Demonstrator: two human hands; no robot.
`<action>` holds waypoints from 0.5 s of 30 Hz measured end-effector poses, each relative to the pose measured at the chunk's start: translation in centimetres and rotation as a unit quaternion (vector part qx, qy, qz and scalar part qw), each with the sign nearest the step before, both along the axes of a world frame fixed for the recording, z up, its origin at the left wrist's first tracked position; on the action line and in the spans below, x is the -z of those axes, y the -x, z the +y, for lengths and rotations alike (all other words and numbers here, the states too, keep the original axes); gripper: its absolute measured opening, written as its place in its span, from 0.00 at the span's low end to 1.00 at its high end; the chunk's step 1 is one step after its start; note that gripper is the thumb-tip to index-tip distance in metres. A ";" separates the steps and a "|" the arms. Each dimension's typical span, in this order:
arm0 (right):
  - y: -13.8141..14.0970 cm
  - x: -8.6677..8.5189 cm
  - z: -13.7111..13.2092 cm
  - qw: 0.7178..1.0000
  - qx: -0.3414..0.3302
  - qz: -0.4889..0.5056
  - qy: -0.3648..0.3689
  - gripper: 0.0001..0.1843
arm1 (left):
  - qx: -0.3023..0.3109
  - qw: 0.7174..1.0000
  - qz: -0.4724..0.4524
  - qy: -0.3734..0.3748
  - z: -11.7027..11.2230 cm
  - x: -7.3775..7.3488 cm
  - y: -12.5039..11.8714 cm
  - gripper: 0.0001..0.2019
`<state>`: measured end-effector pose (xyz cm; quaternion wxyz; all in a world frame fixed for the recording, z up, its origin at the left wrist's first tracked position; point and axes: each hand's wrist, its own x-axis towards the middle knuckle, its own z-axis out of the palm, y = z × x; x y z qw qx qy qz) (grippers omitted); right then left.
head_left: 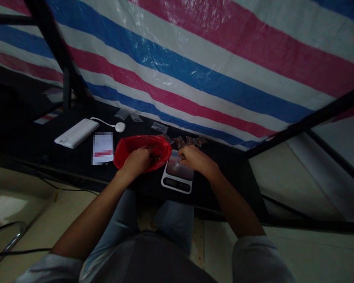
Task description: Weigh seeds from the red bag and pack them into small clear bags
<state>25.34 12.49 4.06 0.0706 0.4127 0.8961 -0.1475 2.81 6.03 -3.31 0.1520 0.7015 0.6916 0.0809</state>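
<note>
On a black table [73,167] under a striped red, white and blue tarp [194,67], a white power bank [76,133] lies at the left, its thin cable running to a white puck [120,127]. Just right of these sits a paper slip [102,148], its print blurred. Behind them lie clear packets [122,114], which look bare of contents. The left hand [137,162] dips into the mouth of a red bag [153,149], its fingers curled among brown bits; its exact grip is hidden. Beside the bag stands a white scale [177,182], and the right hand [197,159] hovers over it, fingers pinched narrowly on a clear packet [177,159] on the platform. Small filled packets [191,140] lie in a row behind the scale. Below the table, jeans [177,224] show over a pale tile floor [26,196], with a metal rail [8,243] at the far left. Black poles [56,47] frame the tarp.
</note>
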 end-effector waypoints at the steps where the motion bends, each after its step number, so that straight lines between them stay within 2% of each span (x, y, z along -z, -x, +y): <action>1: 0.0 0.1 0.1 1.000 -0.001 0.003 0.003 0.07 | 0.003 1.000 -0.004 0.003 0.1 0.0 0.1 0.20; 5: 0.0 0.5 0.4 1.000 -0.014 0.018 -0.004 0.08 | 0.031 0.999 -0.017 0.014 0.2 0.5 0.5 0.20; 10: -0.2 1.0 0.7 0.999 -0.015 0.050 0.006 0.09 | 0.012 1.000 -0.024 0.006 0.3 0.6 0.7 0.18; 15: -0.5 1.3 0.9 0.997 -0.023 0.066 0.013 0.07 | 0.032 0.998 -0.045 0.000 0.5 0.3 1.2 0.18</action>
